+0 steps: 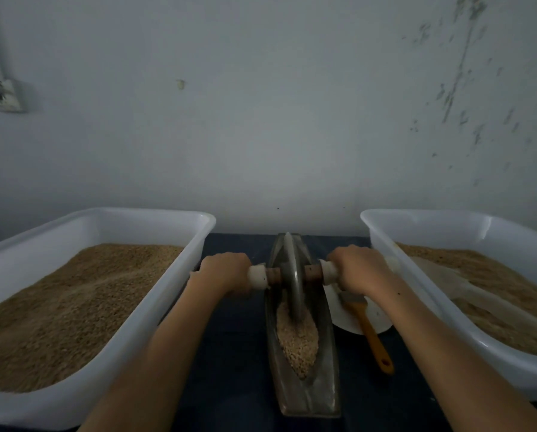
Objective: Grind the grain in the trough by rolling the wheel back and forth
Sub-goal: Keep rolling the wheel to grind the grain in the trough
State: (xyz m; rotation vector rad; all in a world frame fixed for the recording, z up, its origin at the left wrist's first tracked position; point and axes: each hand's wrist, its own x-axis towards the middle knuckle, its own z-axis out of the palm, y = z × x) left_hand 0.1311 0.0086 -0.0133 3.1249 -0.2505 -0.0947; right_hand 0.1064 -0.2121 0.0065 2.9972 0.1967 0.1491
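Both hands clamp the axle grips: left hand (226, 271), right hand (359, 268), wheel (292, 275) between them. Keep pressure even, roll toward grain (296, 338) nearer you in trough (326, 385).

trough (304, 391) between two tubs (83, 397), wheel (292, 275) inside

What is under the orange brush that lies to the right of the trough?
The brush lies across a white plate on the dark table. The right hand and forearm cover the plate's far part, so anything else on it cannot be seen.
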